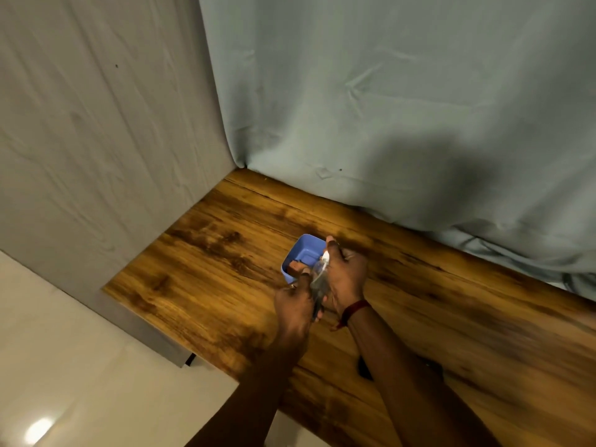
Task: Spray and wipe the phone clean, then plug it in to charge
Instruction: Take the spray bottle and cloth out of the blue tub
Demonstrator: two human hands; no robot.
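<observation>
Item: wooden table (451,317), set into a corner draped with pale cloth (387,108).

Step in hand, by judgement: the spraying stage. Wiping and charging are not yet begun.

Right hand (346,279): wrapped around a small clear spray bottle (317,275) with a white nozzle, thumb raised toward the head. A red thread band (354,309) sits at the wrist.

Left hand (295,306): fingers curled shut around a thin dark object held edge-on between the two hands, most likely the phone (317,300). Blur makes the identification uncertain.

Position of phone: above the table, toward its left edge, clamped in the left hand and touching or just beside the right palm and the bottle. Which face is turned to the nozzle cannot be told.

Also present: a blue plastic tray (301,250) on the table just beyond the hands, holding a small brownish item; a dark object partly hidden under the right forearm near the front edge.

Next move calls for: turning the nozzle onto the phone's flat face, a light press, then a cloth, none of which is clearly visible.
</observation>
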